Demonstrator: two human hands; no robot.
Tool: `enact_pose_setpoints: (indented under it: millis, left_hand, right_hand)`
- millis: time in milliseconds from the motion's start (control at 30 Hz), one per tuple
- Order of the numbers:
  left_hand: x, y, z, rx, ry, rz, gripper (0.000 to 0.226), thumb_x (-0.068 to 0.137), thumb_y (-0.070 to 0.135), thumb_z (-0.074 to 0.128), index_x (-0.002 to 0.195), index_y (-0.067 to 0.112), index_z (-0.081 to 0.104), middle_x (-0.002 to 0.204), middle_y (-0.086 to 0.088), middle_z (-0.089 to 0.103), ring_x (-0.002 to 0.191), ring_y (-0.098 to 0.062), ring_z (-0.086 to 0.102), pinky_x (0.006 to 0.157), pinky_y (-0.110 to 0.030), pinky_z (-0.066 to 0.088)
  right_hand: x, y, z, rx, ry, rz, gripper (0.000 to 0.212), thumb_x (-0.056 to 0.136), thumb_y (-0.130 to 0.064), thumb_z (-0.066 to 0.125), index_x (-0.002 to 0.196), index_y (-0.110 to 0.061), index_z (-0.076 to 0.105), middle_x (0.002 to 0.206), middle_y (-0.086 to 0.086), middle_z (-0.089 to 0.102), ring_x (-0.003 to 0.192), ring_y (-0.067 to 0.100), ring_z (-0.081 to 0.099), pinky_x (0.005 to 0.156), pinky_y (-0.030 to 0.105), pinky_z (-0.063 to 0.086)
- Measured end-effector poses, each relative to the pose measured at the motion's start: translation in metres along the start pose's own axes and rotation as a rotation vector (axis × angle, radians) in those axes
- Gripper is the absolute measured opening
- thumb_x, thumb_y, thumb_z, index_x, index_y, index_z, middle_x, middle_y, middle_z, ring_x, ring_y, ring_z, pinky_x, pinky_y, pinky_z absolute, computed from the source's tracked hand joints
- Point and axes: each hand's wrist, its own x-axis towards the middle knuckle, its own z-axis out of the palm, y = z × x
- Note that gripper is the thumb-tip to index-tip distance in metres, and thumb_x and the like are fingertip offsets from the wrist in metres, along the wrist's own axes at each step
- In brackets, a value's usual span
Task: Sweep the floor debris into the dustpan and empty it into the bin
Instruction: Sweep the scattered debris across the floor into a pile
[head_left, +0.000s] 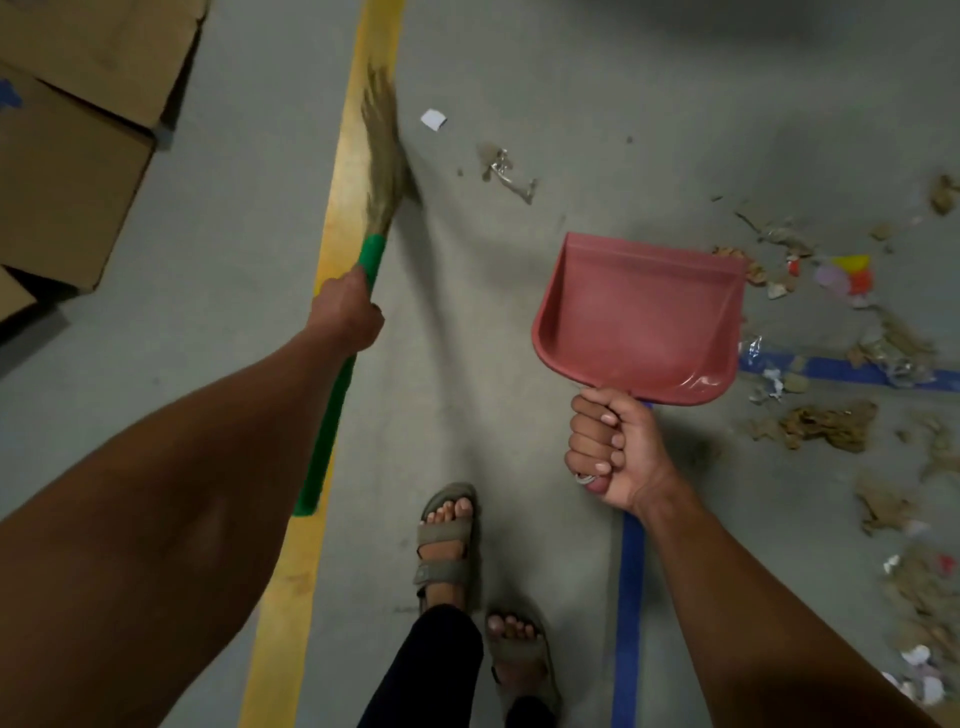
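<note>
Left hand (349, 310) grips the green handle of the broom (382, 150); bristles point ahead of that hand, blurred, over the yellow floor line (291, 597). Right hand (613, 449) is curled round the handle of the red dustpan (641, 317), pan held ahead of the fist, open side up, nothing visible in it. Hands well apart. Debris (826, 423) lies scattered right of the right hand; a few scraps (506, 171) ahead, between the hands. Cardboard boxes (78, 156) left of the left hand.
</note>
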Motion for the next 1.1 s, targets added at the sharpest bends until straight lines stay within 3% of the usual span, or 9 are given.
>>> enact_pose_setpoints:
  millis: [100,300,400,533,700,800,900,1000,1100]
  left_hand:
    - [0.014,-0.002,0.010,0.090,-0.106,0.164,0.046,0.093,0.012,0.056,0.138,0.011,0.047,0.119,-0.027,0.061,0.101,-0.046,0.061,0.072,-0.040,0.046]
    - [0.018,-0.014,0.021,0.108,-0.246,0.588,0.070,0.093,0.006,0.057,0.159,0.019,0.035,0.153,-0.014,0.050,0.125,-0.041,0.059,0.100,-0.041,0.050]
    - [0.025,-0.019,0.016,0.135,-0.234,0.697,0.074,0.094,0.011,0.056,0.161,0.025,0.028,0.158,-0.007,0.046,0.120,-0.040,0.062,0.096,-0.044,0.055]
    - [0.031,-0.018,0.000,0.084,-0.079,0.703,0.072,0.095,0.011,0.057,0.159,0.025,0.028,0.157,-0.009,0.047,0.107,-0.044,0.066,0.083,-0.047,0.058]
    - [0.053,-0.008,-0.010,0.014,0.076,0.449,0.070,0.097,0.011,0.056,0.159,0.015,0.024,0.153,-0.022,0.045,0.110,-0.051,0.061,0.086,-0.054,0.053]
    - [0.068,0.014,-0.012,0.008,0.080,0.239,0.059,0.097,0.009,0.051,0.152,0.005,0.031,0.141,-0.029,0.051,0.112,-0.051,0.057,0.089,-0.053,0.049]
    - [0.084,0.035,-0.018,0.069,-0.033,0.085,0.045,0.093,0.009,0.052,0.137,0.003,0.044,0.124,-0.028,0.056,0.107,-0.049,0.059,0.083,-0.048,0.051]
    - [0.087,0.048,-0.016,0.200,-0.137,0.216,0.047,0.091,0.009,0.052,0.137,0.007,0.046,0.121,-0.028,0.057,0.105,-0.047,0.060,0.076,-0.041,0.049]
    - [0.078,0.055,-0.004,0.207,-0.190,0.448,0.055,0.089,0.007,0.052,0.144,0.015,0.043,0.130,-0.025,0.059,0.111,-0.047,0.060,0.084,-0.042,0.051]
  right_hand:
    - [0.018,-0.006,0.002,0.035,-0.015,-0.011,0.041,0.097,-0.022,0.044,0.057,-0.024,0.033,0.038,-0.009,0.022,0.030,0.008,0.011,0.037,0.021,0.012]
    - [0.036,-0.010,0.011,0.118,-0.037,-0.019,0.040,0.098,-0.022,0.044,0.059,-0.023,0.035,0.039,-0.009,0.024,0.031,0.008,0.012,0.038,0.022,0.012]
    - [0.037,-0.013,0.017,0.133,-0.011,-0.039,0.040,0.097,-0.022,0.046,0.058,-0.023,0.036,0.039,-0.009,0.023,0.031,0.008,0.011,0.037,0.021,0.012]
    - [0.037,-0.019,0.024,0.147,-0.054,-0.065,0.040,0.087,-0.020,0.066,0.059,-0.023,0.037,0.040,-0.009,0.022,0.030,0.008,0.014,0.036,0.021,0.015]
    - [0.040,-0.023,0.024,0.163,-0.026,-0.069,0.040,0.098,-0.022,0.045,0.058,-0.023,0.036,0.039,-0.009,0.024,0.031,0.008,0.012,0.036,0.021,0.014]
    - [0.042,-0.022,0.020,0.163,-0.030,-0.063,0.042,0.099,-0.022,0.041,0.058,-0.023,0.037,0.038,-0.009,0.026,0.031,0.008,0.013,0.036,0.020,0.015]
    - [0.043,-0.020,0.014,0.162,-0.025,-0.062,0.041,0.099,-0.022,0.041,0.058,-0.023,0.036,0.038,-0.009,0.025,0.031,0.008,0.013,0.037,0.021,0.014]
    - [0.042,-0.015,0.007,0.173,-0.024,-0.066,0.040,0.098,-0.022,0.044,0.059,-0.023,0.035,0.038,-0.009,0.025,0.030,0.008,0.015,0.037,0.021,0.014]
    - [0.038,-0.011,0.002,0.207,-0.021,-0.080,0.040,0.098,-0.022,0.044,0.059,-0.023,0.036,0.038,-0.009,0.026,0.030,0.008,0.014,0.037,0.021,0.014]
